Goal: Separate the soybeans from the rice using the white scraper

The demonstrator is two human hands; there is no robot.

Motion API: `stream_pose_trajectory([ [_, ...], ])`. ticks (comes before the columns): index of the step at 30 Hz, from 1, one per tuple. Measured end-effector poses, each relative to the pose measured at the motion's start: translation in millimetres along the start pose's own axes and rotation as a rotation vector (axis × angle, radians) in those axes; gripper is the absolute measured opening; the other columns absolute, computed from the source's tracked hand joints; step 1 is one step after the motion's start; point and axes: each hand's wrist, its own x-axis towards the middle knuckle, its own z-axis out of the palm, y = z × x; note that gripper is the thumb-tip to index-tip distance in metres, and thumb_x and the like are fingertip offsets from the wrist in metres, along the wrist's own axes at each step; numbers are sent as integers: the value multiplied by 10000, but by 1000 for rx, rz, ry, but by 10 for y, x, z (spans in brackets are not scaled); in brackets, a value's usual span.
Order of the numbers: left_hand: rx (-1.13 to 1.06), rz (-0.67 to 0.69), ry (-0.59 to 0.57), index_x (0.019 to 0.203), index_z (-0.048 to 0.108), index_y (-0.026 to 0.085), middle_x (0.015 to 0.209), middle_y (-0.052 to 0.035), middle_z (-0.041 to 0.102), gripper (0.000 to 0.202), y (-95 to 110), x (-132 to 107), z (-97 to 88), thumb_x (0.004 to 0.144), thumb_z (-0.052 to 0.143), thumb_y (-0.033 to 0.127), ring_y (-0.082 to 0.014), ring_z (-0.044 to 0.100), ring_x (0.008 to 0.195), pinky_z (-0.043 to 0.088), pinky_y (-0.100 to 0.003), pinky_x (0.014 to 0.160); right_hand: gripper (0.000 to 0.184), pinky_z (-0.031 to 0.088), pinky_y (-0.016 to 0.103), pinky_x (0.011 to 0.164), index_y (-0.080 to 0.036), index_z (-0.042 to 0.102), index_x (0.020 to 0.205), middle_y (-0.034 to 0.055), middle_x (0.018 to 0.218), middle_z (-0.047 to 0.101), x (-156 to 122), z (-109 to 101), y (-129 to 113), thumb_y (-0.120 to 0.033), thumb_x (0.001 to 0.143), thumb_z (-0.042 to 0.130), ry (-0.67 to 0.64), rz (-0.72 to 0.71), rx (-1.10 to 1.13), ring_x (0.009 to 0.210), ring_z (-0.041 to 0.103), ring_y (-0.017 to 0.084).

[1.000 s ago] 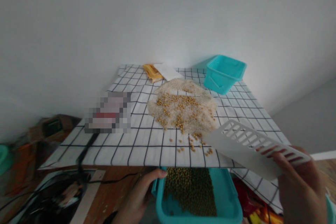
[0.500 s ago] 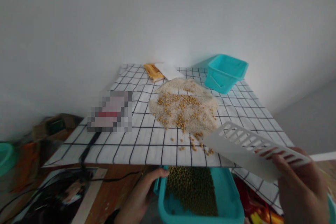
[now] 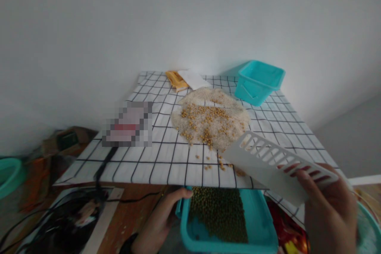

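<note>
My left hand [image 3: 162, 216] grips the left rim of a teal plastic bin [image 3: 263, 242] just below the table's front edge. Inside the bin lies a layer of soybeans [image 3: 218, 214]. In my right hand [image 3: 330, 202] is a white slotted plastic scraper [image 3: 268, 162], held at its right end. Its left tip reaches over the cloth beside the near side of a rice-like grain pile [image 3: 190, 129]. More soybeans [image 3: 205, 113] are scattered across the pile. A few loose soybeans [image 3: 222, 164] lie between the pile and the edge, some partly behind the scraper.
A second teal bin [image 3: 258, 83] stands at the back right of the checked tablecloth [image 3: 149, 158]. Behind the pile lie a yellow packet [image 3: 176, 80] and a white sheet [image 3: 193, 79]. A pixelated object [image 3: 127, 125] with a black cable [image 3: 104, 166] sits at left.
The scraper in my right hand has moved left and slightly up, now covering some of the loose soybeans near the edge. My left hand still grips the bin. The view has shifted slightly.
</note>
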Motion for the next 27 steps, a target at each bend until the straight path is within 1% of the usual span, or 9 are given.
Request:
stream_pose_trajectory([
  [5,-26,34,-13,924,836,334,969,-2,819,258,108,-37,55,692,793,230,-239,690,871,563,-320,819,218,489,305,661,-206,732,857,28,813,751,57,66,1,-365,742,828,-12,-5,38,719,675,196],
  [8,-143,-123,32,813,827,269,880,-18,802,140,220,-1,144,676,802,282,-224,679,805,562,-312,759,209,475,304,626,-203,716,840,28,780,743,75,56,22,-355,744,822,-44,-58,29,660,656,189],
  [9,-202,-228,60,752,806,243,793,-24,775,92,261,12,173,733,761,322,-212,664,742,560,-314,713,215,474,304,616,-201,713,842,31,784,744,73,45,29,-356,742,822,-42,-59,30,657,655,192],
  [10,-231,-294,63,703,779,226,713,-23,737,153,294,24,195,773,725,351,-200,638,669,549,-314,657,225,477,302,610,-197,712,850,35,798,747,67,32,35,-361,741,822,-39,-47,29,667,659,196],
  [11,-215,-296,50,682,760,223,678,-18,715,179,315,33,208,794,702,351,-191,625,635,539,-306,623,237,480,298,607,-193,714,860,38,812,749,57,18,38,-367,740,822,-31,-28,26,679,664,198],
  [14,-150,-228,33,731,762,239,697,-20,718,160,277,50,180,821,681,342,-189,636,633,543,-295,617,266,491,278,608,-184,715,889,37,838,751,20,-4,29,-368,736,831,-12,26,12,707,678,194],
  [20,-81,-133,24,837,797,244,829,-50,781,146,44,59,58,816,700,352,-234,693,743,577,-326,671,292,489,261,584,-183,706,845,31,817,745,-28,81,-76,-400,706,844,28,45,18,690,672,184],
  [25,-2,33,-23,938,810,284,931,-37,802,198,31,10,21,749,752,266,-244,696,833,576,-341,765,313,475,270,571,-184,705,853,38,778,737,-37,114,-73,-434,713,831,-16,12,-67,655,660,186],
  [27,9,56,-22,949,811,292,954,-37,801,230,60,0,22,730,762,245,-244,692,844,573,-337,771,311,466,272,553,-187,701,843,37,749,726,-41,132,-53,-439,712,829,-31,3,-77,621,649,183],
])
